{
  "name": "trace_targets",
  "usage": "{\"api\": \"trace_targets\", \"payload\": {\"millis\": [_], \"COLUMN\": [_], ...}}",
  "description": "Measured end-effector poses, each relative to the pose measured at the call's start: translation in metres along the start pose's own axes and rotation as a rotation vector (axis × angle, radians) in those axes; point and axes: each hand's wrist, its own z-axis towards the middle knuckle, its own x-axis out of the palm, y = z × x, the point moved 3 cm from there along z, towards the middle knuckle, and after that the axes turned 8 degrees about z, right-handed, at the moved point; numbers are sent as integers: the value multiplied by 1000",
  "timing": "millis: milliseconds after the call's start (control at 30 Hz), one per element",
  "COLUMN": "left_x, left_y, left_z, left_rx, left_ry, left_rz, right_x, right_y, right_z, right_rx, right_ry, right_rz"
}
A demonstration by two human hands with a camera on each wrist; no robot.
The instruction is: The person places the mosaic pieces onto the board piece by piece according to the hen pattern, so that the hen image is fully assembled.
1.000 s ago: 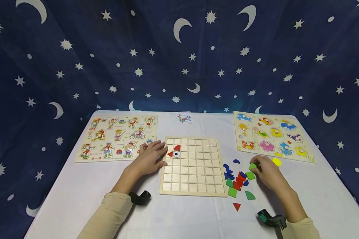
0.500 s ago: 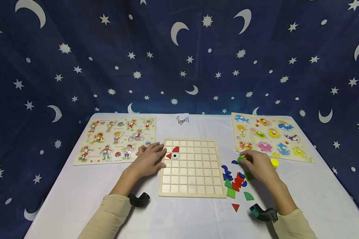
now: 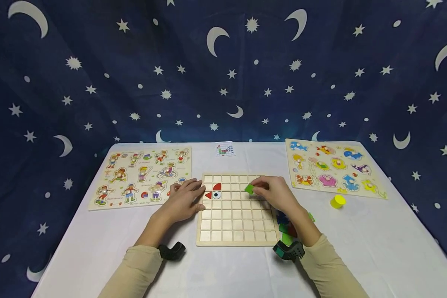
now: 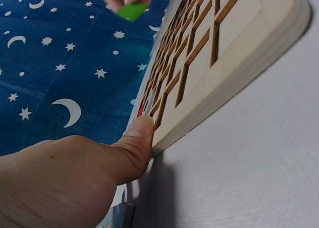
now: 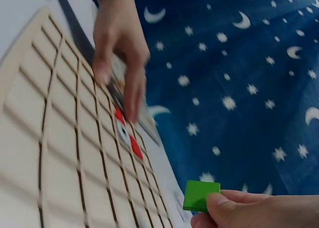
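Observation:
A wooden grid board [image 3: 237, 225] lies on the table in front of me. Near its upper left sit two red pieces [image 3: 217, 187] and a white tile with a black-dotted eye [image 3: 217, 195]. My left hand [image 3: 184, 201] rests along the board's left edge, its thumb [image 4: 140, 128] touching the rim. Over the right part of the grid, my right hand [image 3: 277, 193] pinches a green square tile [image 5: 201, 195] between thumb and fingers. In the left wrist view the green tile shows above the board.
Loose coloured pieces [image 3: 287, 239] lie right of the board, partly hidden by my right forearm. A yellow stack [image 3: 337, 202] stands farther right. A sports puzzle [image 3: 139, 176] and a sea-animal puzzle [image 3: 335, 169] flank the board. Behind it lies a small picture card [image 3: 224, 149].
My right hand has carried the green square tile leftward from beside the loose pieces to over the board. The left hand stays at the board's left edge.

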Motion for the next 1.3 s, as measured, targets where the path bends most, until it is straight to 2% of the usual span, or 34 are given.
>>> {"api": "trace_targets", "payload": {"millis": [200,433,600,800,1000,1300], "left_x": [4,3,2,-2,1,4], "left_y": [-2,-6,-6,-2,2,4], "left_z": [0,4,6,5,3,2], "left_rx": [4,7,6,-15,-12,-13], "left_ry": [2,8,18,-2,3,-5], "left_rz": [-4,-5,1,-3,6,16], "right_x": [35,61,69,76,86,95], "right_y": [21,27,24,27,28,29], "right_z": [9,11,13,19,17,15], "right_rx": [-41,-51,-74,-91,-72,-116], "right_ry": [48,39,14,-1,22,-4], "right_rz": [23,46,42,43,30,17]}}
